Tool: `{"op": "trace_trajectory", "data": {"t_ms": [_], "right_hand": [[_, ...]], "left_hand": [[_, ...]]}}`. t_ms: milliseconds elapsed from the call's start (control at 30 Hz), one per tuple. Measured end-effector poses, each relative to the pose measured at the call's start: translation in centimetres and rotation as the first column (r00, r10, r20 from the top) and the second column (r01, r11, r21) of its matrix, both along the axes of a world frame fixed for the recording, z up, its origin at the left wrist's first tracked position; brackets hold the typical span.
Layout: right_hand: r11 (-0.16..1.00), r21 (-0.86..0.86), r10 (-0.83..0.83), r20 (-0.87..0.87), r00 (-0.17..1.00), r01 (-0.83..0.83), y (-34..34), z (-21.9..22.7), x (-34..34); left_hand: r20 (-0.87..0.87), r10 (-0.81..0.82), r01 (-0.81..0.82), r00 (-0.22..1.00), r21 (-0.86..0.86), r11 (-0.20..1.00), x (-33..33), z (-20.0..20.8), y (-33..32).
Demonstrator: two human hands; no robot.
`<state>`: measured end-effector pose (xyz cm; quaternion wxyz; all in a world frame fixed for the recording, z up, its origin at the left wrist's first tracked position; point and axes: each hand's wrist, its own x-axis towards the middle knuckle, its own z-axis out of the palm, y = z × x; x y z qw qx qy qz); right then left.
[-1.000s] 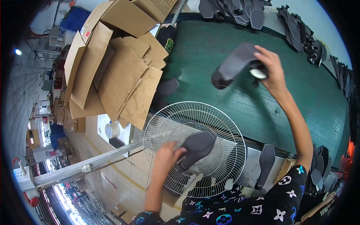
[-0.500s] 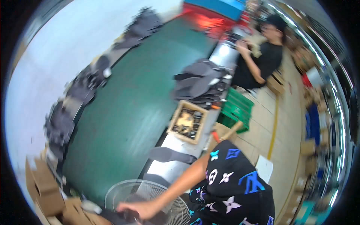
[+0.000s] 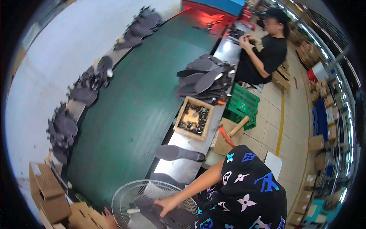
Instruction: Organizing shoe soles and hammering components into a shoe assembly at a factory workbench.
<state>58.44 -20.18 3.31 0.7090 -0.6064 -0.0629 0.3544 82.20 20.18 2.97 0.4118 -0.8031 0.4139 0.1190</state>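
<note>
Sole (image 3: 146, 212), dark grey: one, lying flat over the fan guard (image 3: 129, 186) at the lower edge of the view, partly under the hand. Listed from the left:

Wall piles (image 3: 65, 126): dark soles heaped along the far side of the green tabletop (image 3: 122, 126).

Cartons (image 3: 55, 208): brown, lower left.

Left hand (image 3: 109, 219): between cartons and fan guard, cut by the lower edge; how far open, and whether it has hold of anything, cannot be told.

Pale piece (image 3: 133, 210): small, upon the sole's left part; kind unclear.

Handling, by judgement: sole light, thin, springy rather than limp; matt face, little slip; hard to break, though sharp bending may crease it. Best hold: the side edges at the narrow waist, thumb opposite fingers.

Right hand (image 3: 168, 203): fingers bent, nearly closed, apparently pinching the sole near its middle.

Spare sole (image 3: 177, 153): one, flat, across the metal ledge (image 3: 173, 168).

Box (image 3: 190, 133): wooden, holding small dark parts (image 3: 200, 111).

Big pile (image 3: 204, 78): overlapping soles, loosely stacked.

Hammer (image 3: 238, 127): wooden handle, reddish head.

Crate (image 3: 244, 103): green, beside the ledge.

Co-worker (image 3: 272, 57): seated at far right of the ledge, hands together.
</note>
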Motion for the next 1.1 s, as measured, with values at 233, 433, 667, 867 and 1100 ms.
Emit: {"op": "trace_trajectory", "data": {"t_ms": [233,433,667,867,1100], "right_hand": [[0.982,-0.18,0.045,-0.087,0.995,-0.061,-5.1,3.6,-0.2],[1.0,-0.006,0.0,-0.198,0.98,-0.001,-4.2,4.8,0.0],[0.993,-0.068,0.082,-0.186,0.979,-0.096,-3.8,5.2,0.8],[0.982,-0.103,0.154,-0.061,0.986,-0.16,-4.7,4.6,1.0],[0.988,-0.127,0.08,-0.091,0.993,-0.091,-4.1,5.5,0.8]], "left_hand": [[-0.361,0.315,-0.476,0.878,-0.734,0.484,0.2,6.3,-6.2],[-0.592,0.423,-0.712,0.686,-0.664,0.228,-0.4,6.3,-7.5],[-0.458,0.605,-0.72,0.651,-0.626,0.301,0.1,3.3,-8.2],[-0.55,0.418,-0.65,0.723,-0.746,0.143,-1.5,8.7,-9.1],[-0.563,0.236,-0.368,0.792,-0.749,-0.551,4.3,17.2,-13.0]]}}
